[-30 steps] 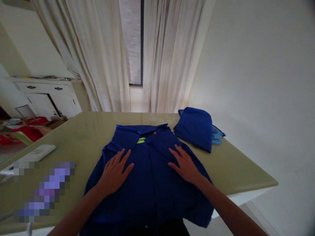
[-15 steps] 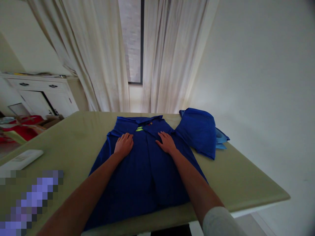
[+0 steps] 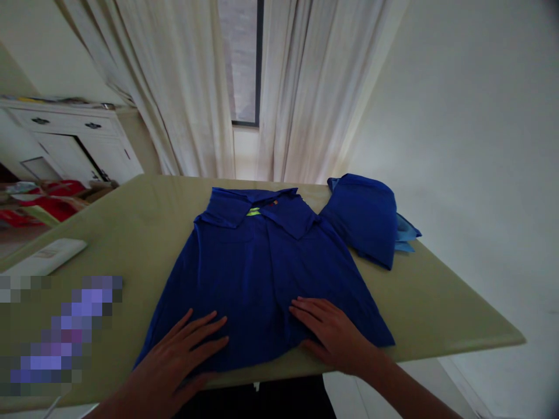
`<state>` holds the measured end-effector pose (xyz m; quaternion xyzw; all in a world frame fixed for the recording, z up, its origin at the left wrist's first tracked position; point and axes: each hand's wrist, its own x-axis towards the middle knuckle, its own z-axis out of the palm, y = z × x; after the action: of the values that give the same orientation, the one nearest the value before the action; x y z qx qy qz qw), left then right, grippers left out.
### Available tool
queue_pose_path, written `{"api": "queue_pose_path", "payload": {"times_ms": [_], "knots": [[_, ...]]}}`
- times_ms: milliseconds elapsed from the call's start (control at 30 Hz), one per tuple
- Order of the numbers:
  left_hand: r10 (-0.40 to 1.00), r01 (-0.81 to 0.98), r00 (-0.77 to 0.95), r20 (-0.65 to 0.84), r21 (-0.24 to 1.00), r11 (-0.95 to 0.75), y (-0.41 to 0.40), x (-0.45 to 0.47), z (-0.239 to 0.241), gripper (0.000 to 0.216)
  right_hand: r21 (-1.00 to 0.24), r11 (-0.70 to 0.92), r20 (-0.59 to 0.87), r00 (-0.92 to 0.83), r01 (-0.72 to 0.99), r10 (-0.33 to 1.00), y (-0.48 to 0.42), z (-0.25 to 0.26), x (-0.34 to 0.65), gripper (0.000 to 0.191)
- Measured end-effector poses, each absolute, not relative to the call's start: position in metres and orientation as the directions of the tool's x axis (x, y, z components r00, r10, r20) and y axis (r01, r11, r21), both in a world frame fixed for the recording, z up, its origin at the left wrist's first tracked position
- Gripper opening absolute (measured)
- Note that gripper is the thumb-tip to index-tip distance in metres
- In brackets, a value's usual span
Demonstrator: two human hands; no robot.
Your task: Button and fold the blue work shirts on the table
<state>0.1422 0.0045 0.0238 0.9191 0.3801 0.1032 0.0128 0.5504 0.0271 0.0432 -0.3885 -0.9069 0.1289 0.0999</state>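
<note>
A dark blue collared garment (image 3: 244,273) lies spread on the table, its collar toward the window and its hem at the near edge. Inside the neck shows a small yellow-green tag (image 3: 253,212). My left hand (image 3: 187,343) rests palm down on the lower left of the cloth, fingers spread. Over the lower right part lies my right hand (image 3: 329,331), fingers extended across the cloth and thumb near the hem. Neither hand grips anything. Beside the collar on the right sits a second bundle of blue cloth (image 3: 362,221), with lighter blue pieces poking out from it.
The pale green table (image 3: 454,314) meets a white wall on the right. At left lie a white flat object (image 3: 52,256) and a pixelated purple item (image 3: 70,326). Curtains (image 3: 183,87) hang behind; a white cabinet (image 3: 82,139) and red bags (image 3: 52,201) stand at far left.
Both hands have slid from near the collar down toward the hem, spreading apart. The garment's front looks smoother and its collar flaps are uncovered. The view has tilted slightly downward.
</note>
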Motion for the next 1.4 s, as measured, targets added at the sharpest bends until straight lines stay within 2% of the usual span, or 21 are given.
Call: {"api": "queue_pose_path", "payload": {"times_ms": [67,167,267,367,433,567,733,933,1133,1400], "knots": [[0.697,0.696,0.675,0.242,0.106,-0.711,0.007,0.146,0.025,0.057,-0.307,0.643,0.106,-0.646,0.702,0.756,0.029,0.043,0.545,0.054],[0.674,0.673,0.682,0.284,0.118,-0.731,0.005,0.18,0.034,0.061,-0.29,0.628,0.144,-0.616,0.722,0.774,0.034,0.045,0.535,0.05],[0.675,0.656,0.671,0.306,0.18,-0.733,-0.001,0.238,0.04,0.064,-0.259,0.644,0.203,-0.611,0.72,0.765,0.034,0.045,0.527,0.048],[0.737,0.705,0.566,0.369,0.247,-0.665,0.002,0.287,0.034,0.041,-0.239,0.647,0.279,-0.587,0.724,0.76,0.03,0.041,0.526,0.039],[0.764,0.731,0.495,0.414,0.277,-0.624,0.007,0.303,0.025,0.03,-0.292,0.618,0.311,-0.538,0.73,0.783,0.027,0.037,0.527,0.032],[0.785,0.718,0.427,0.448,0.359,-0.596,0.013,0.303,0.01,0.034,-0.457,0.56,0.349,-0.44,0.691,0.828,0.021,0.03,0.526,0.031],[0.844,0.708,0.368,0.39,0.472,-0.526,0.013,0.302,0.013,0.035,-0.411,0.593,0.419,-0.434,0.692,0.797,0.014,0.025,0.517,0.019],[0.838,0.721,0.34,0.426,0.454,-0.523,0.013,0.317,0.025,0.021,-0.317,0.487,0.454,-0.32,0.814,0.832,0.01,0.025,0.502,0.018],[0.823,0.718,0.251,0.51,0.472,-0.511,0.007,0.321,0.017,0.015,-0.385,0.462,0.494,-0.245,0.799,0.834,0.008,0.024,0.492,0.011],[0.752,0.786,0.35,0.558,0.262,-0.56,-0.011,0.318,0.022,0.017,-0.372,0.577,0.545,-0.333,0.727,0.77,0.006,0.019,0.498,0.019]]}}
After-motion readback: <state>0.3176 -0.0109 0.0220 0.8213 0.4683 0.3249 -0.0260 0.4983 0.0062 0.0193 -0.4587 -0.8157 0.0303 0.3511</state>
